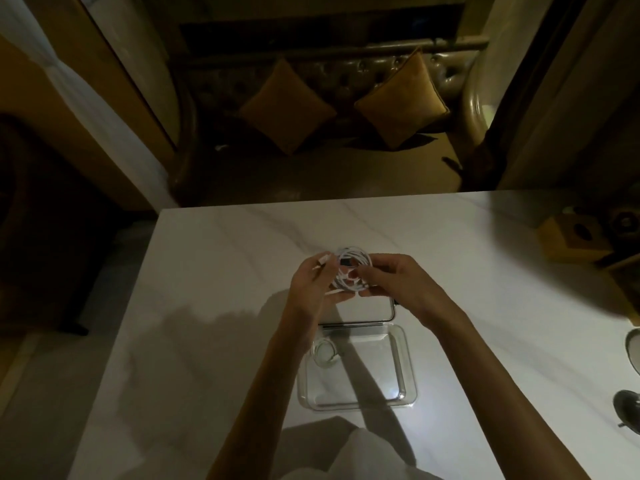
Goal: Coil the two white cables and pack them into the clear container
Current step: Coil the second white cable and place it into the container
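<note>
A white cable [353, 268], wound into a loose coil, is held up above the white marble table [214, 258] between both hands. My left hand [311, 289] grips the coil's left side, with one plug end sticking out past the fingers. My right hand [398, 282] pinches the coil's right side. Nearer to me the clear container [405, 386] stands open on the table. A second white cable [323, 351], coiled small, lies in its far left corner. The container's clear lid [363, 311] lies flat just beyond it, partly under my hands.
A yellow box [575, 240] and dark objects stand at the table's right edge. A round metal rim [633, 344] and a dark item [628, 407] sit at the near right. Beyond the table's far edge is a sofa with two cushions [287, 109].
</note>
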A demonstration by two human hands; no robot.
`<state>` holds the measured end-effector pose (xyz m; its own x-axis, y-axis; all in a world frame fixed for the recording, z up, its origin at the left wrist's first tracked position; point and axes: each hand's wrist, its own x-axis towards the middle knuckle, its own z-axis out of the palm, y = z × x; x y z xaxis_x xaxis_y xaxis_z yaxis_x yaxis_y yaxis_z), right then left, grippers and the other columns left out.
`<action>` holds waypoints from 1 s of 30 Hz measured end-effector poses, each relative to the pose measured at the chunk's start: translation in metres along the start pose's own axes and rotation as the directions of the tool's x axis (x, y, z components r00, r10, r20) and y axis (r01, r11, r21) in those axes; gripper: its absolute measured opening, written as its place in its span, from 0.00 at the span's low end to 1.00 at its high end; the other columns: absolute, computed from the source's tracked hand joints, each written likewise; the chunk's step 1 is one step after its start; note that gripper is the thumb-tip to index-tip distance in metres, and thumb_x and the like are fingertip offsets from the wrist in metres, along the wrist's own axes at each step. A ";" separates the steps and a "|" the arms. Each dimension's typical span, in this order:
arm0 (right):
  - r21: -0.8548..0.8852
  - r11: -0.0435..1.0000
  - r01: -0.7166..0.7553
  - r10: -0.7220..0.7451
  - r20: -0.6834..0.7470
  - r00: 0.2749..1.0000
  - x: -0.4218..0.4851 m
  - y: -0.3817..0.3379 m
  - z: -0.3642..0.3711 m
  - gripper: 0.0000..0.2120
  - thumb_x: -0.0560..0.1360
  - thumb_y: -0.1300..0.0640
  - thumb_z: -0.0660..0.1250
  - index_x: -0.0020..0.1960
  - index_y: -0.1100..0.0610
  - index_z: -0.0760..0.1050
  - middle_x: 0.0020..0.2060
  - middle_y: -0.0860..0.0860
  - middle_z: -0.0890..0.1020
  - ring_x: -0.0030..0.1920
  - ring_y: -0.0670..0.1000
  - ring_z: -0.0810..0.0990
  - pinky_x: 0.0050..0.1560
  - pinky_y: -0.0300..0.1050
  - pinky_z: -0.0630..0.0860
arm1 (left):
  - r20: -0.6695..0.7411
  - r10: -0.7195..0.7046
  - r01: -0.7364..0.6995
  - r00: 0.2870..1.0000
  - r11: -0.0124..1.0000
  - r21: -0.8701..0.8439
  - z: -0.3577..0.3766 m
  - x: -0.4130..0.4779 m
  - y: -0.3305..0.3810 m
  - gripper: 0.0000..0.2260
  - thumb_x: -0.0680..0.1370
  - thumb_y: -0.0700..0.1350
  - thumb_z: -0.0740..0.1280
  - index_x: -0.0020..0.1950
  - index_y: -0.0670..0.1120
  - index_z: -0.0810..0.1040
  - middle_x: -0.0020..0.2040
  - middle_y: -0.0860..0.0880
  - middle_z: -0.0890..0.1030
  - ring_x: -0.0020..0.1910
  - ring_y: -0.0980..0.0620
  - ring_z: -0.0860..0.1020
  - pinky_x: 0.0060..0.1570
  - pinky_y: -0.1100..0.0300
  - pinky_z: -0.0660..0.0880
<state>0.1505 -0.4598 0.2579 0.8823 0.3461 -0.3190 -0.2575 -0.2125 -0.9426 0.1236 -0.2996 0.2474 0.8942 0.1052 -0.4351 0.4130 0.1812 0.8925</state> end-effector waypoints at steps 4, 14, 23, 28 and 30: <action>0.012 1.000 0.020 -0.019 -0.078 0.997 0.000 0.012 0.001 0.15 0.77 0.58 0.65 0.63 0.55 0.75 0.50 0.53 0.84 0.47 0.48 0.84 0.42 0.36 0.80 | -0.031 -0.022 0.021 0.999 0.999 -0.045 0.002 0.003 -0.006 0.24 0.77 0.37 0.68 0.71 0.43 0.66 0.63 0.43 0.77 0.55 0.43 0.80 0.43 0.57 0.83; 0.017 0.968 -0.252 0.252 -0.137 0.958 0.002 0.135 0.024 0.12 0.73 0.62 0.70 0.56 0.59 0.79 0.45 0.57 0.85 0.45 0.54 0.85 0.44 0.41 0.82 | -0.048 -0.393 0.395 0.918 0.908 0.138 -0.004 0.019 -0.116 0.25 0.77 0.41 0.68 0.71 0.48 0.64 0.63 0.44 0.76 0.55 0.46 0.80 0.46 0.57 0.82; 0.061 0.819 -0.570 0.573 -0.099 0.814 0.021 0.240 0.017 0.10 0.72 0.67 0.68 0.53 0.65 0.80 0.42 0.62 0.82 0.42 0.56 0.80 0.44 0.46 0.79 | -0.383 -0.164 0.392 0.909 0.645 0.656 -0.032 0.025 -0.193 0.24 0.75 0.37 0.63 0.71 0.38 0.65 0.66 0.35 0.70 0.65 0.37 0.70 0.65 0.48 0.70; 0.047 0.797 -0.602 0.604 -0.085 0.793 0.040 0.265 0.024 0.09 0.72 0.68 0.67 0.50 0.65 0.81 0.34 0.57 0.79 0.33 0.50 0.76 0.34 0.39 0.73 | -0.340 -0.214 0.401 0.916 0.541 0.739 -0.032 0.028 -0.204 0.24 0.75 0.35 0.63 0.70 0.37 0.64 0.67 0.35 0.65 0.64 0.37 0.68 0.64 0.50 0.68; 0.051 0.790 -0.610 0.612 -0.105 0.784 0.048 0.275 0.028 0.08 0.71 0.68 0.67 0.48 0.64 0.82 0.33 0.56 0.80 0.33 0.50 0.77 0.36 0.40 0.76 | -0.398 -0.158 0.412 0.904 0.573 0.708 -0.034 0.029 -0.208 0.24 0.73 0.32 0.63 0.68 0.36 0.64 0.66 0.35 0.66 0.62 0.37 0.70 0.61 0.49 0.73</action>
<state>0.1108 -0.4763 -0.0190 0.5751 0.0454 -0.8168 -0.7624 -0.3322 -0.5553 0.0580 -0.3006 0.0448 0.6740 0.4552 -0.5818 0.7276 -0.5453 0.4162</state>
